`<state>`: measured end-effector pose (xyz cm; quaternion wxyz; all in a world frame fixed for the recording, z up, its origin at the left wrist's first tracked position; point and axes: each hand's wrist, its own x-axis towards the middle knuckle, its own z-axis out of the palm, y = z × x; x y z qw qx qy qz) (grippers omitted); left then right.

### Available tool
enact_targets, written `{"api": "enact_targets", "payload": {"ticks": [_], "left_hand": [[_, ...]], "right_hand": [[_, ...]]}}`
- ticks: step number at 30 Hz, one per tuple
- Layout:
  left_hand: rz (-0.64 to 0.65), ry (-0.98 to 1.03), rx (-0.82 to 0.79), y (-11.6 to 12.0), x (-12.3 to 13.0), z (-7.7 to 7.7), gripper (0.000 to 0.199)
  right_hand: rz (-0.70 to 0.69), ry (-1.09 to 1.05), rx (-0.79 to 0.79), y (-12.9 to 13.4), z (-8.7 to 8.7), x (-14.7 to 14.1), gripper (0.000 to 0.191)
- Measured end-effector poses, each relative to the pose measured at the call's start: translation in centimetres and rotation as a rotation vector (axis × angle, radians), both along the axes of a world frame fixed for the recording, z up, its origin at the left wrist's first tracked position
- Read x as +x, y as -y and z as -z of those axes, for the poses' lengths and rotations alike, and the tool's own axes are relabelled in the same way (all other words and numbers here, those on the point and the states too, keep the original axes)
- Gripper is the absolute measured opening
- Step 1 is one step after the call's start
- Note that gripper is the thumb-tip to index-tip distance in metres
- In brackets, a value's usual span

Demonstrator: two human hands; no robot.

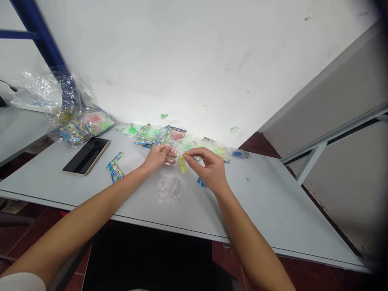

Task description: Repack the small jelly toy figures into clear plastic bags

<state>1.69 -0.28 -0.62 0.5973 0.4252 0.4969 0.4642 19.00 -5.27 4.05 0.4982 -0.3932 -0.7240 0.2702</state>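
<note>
My left hand (pixel 157 158) grips a small clear plastic packet (pixel 171 156) with something pink inside. My right hand (pixel 207 168) pinches a yellow soft piece (pixel 182 164) between thumb and fingertips, right beside that packet. A blue piece (pixel 201 182) lies just below my right hand. Behind both hands spreads a heap of colourful printed packets (pixel 151 135) with green and pink contents. A crumpled transparent bag (pixel 169 187) lies nearer me, between my wrists. Left of my left hand rests a printed blue-and-yellow strip (pixel 114 169).
A black smartphone (pixel 86 156) lies on the grey table (pixel 260 194), left of the strip. A bulging plastic bag (pixel 45 93) and more packets (pixel 86 126) sit at the back left. A white wall (pixel 182 60) rises behind the table, and a blue metal frame (pixel 42 40) stands at the left.
</note>
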Motion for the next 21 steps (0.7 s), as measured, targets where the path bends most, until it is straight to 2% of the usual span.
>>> {"api": "enact_targets", "payload": {"ticks": [6, 10, 13, 15, 18, 21], "left_hand": [[0.043, -0.020, 0.019, -0.1, 0.0, -0.1, 0.015], [0.195, -0.174, 0.028, 0.2, -0.6, -0.7, 0.018], [0.263, -0.202, 0.066, 0.6, -1.1, -1.4, 0.021], [0.222, -0.177, 0.118, 0.9, -1.1, -1.7, 0.024], [0.055, -0.092, 0.218, 1.1, -0.7, -1.9, 0.029], [-0.050, 0.008, 0.211, 0.9, -0.8, -2.5, 0.032]], "right_hand": [[-0.056, 0.089, -0.122, 0.1, -3.1, 2.0, 0.012], [-0.095, 0.139, -0.221, 0.0, -4.4, 3.6, 0.011], [-0.121, 0.110, -0.306, -0.1, -4.8, 4.4, 0.011], [-0.130, 0.089, -0.354, -0.3, -4.8, 4.6, 0.013], [-0.100, 0.071, -0.371, -0.8, -4.5, 4.6, 0.016], [-0.064, 0.044, -0.366, -1.5, -3.7, 4.4, 0.020]]}}
